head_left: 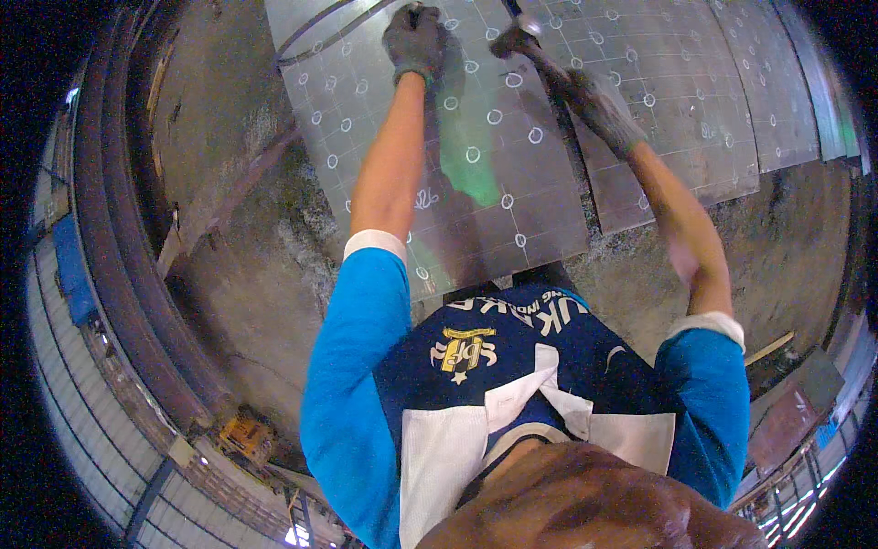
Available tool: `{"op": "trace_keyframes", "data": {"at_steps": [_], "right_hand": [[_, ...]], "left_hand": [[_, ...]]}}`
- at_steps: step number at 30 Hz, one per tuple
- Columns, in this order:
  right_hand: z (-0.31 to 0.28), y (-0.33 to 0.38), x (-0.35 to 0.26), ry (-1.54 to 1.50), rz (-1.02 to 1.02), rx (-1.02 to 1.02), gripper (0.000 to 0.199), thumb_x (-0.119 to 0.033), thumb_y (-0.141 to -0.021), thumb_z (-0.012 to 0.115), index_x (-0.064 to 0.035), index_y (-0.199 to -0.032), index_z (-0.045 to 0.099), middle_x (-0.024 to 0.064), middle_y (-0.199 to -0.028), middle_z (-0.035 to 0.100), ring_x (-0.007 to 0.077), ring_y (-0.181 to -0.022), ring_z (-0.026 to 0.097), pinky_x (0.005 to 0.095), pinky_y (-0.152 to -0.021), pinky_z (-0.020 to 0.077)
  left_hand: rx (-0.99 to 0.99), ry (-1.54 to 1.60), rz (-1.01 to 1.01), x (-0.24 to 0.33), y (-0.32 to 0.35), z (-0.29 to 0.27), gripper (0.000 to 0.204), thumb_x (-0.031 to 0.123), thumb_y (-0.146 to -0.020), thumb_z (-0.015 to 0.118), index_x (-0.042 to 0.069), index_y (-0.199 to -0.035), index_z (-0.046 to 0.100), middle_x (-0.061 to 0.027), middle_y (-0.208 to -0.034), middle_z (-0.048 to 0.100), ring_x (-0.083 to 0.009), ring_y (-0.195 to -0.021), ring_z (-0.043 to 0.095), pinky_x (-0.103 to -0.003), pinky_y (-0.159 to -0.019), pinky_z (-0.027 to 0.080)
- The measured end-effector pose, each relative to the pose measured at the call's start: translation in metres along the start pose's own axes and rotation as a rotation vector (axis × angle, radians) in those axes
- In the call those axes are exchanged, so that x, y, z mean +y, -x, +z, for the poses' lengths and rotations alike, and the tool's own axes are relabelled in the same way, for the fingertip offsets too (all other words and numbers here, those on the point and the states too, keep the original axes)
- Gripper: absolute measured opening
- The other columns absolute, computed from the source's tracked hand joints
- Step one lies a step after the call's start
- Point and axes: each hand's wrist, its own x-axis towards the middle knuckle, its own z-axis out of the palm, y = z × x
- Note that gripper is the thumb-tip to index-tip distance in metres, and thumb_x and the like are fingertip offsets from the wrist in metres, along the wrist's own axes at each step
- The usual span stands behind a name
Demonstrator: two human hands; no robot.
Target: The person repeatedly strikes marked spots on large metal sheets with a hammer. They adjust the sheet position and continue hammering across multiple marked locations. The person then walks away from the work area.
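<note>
My left hand (414, 44), in a dark grey glove, is closed in a fist low over a grey metal plate (549, 210). What its fingers grip is hidden apart from a small dark tip at the top. My right hand (599, 105), gloved in grey, is wrapped round the handle of a hammer (514, 39). The hammer's head hangs to the right of my left fist, apart from it, and one face of it shines. Chalk circles and thin grid lines mark the plate, and a green patch (471, 151) lies between my arms.
A second chalk-marked plate (681, 174) lies to the right, past a narrow dark gap. Long curved-looking steel beams (119, 229) run along the left side. A yellow machine part (245, 439) stands at the lower left. Dusty ground (247, 238) borders the plates.
</note>
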Motion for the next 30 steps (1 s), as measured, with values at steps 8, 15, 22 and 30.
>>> {"op": "trace_keyframes", "data": {"at_steps": [8,15,22,30], "right_hand": [[0.021,0.101,0.030,0.095,0.062,-0.032,0.032,-0.021,-0.096,0.058,-0.0095,-0.125,0.066,0.0222,-0.107,0.070,0.0422,-0.102,0.065,0.0521,-0.085,0.0511],[0.043,0.117,0.036,0.138,0.014,0.075,0.035,-0.022,-0.094,0.055,-0.0149,-0.125,0.068,0.0176,-0.108,0.070,0.0395,-0.104,0.064,0.0498,-0.088,0.0504],[0.051,0.122,0.044,0.230,-0.137,0.143,0.038,-0.023,-0.094,0.054,-0.0169,-0.129,0.068,0.0156,-0.107,0.071,0.0378,-0.103,0.065,0.0496,-0.087,0.0503],[0.054,0.120,0.042,0.261,-0.189,0.227,0.027,-0.021,-0.094,0.055,-0.0145,-0.115,0.070,0.0179,-0.097,0.069,0.0414,-0.092,0.066,0.0541,-0.079,0.0510]], "left_hand": [[-0.037,0.416,-0.049,-0.004,0.014,-0.006,0.032,0.022,-0.088,0.073,0.000,-0.112,0.073,-0.0103,-0.094,0.077,-0.0198,-0.077,0.071,-0.034,-0.071,0.059],[-0.245,0.302,-0.085,0.071,0.039,0.011,0.035,0.027,-0.089,0.074,0.001,-0.113,0.075,-0.0121,-0.097,0.078,-0.0190,-0.081,0.072,-0.035,-0.074,0.057],[-0.239,0.118,0.098,0.055,0.034,0.021,0.042,0.038,-0.090,0.072,0.001,-0.110,0.076,-0.0188,-0.100,0.077,-0.0275,-0.085,0.075,-0.039,-0.078,0.058],[-0.379,0.503,-0.106,0.045,0.028,0.025,0.018,0.018,-0.093,0.071,0.002,-0.103,0.071,-0.0022,-0.078,0.066,-0.0102,-0.063,0.057,-0.029,-0.055,0.046]]}}
